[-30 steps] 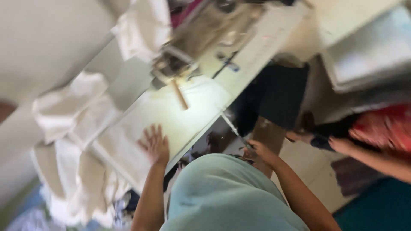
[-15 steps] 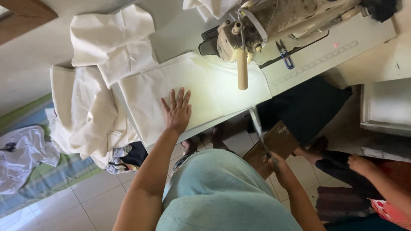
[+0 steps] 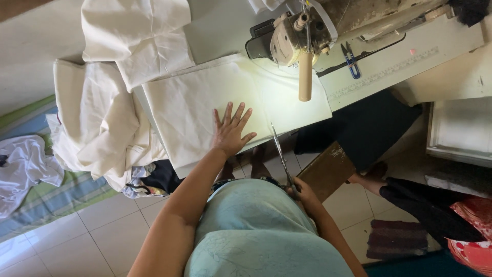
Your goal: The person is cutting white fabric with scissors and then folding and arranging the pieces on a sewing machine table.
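Note:
My left hand (image 3: 230, 131) lies flat with fingers spread on a cream piece of fabric (image 3: 195, 105) spread over the sewing table (image 3: 400, 72). My right hand (image 3: 303, 192) is down by my lap, closed around the handles of long scissors (image 3: 281, 153) whose blades point up toward the table's front edge. The sewing machine (image 3: 328, 23) stands at the far side, its lamp lighting the cloth beneath the needle end.
Folded cream cloth (image 3: 136, 36) lies at the table's left and more hangs off the edge (image 3: 97, 128). Small blue snips (image 3: 350, 60) rest by the machine. White cloth (image 3: 23, 164) lies on a striped mat. Another person's foot (image 3: 366, 179) and dark trouser leg are at right.
The camera has swung so the table sits squarer and closer. My left hand stays flat on the cream fabric; my right hand keeps the scissors near my lap.

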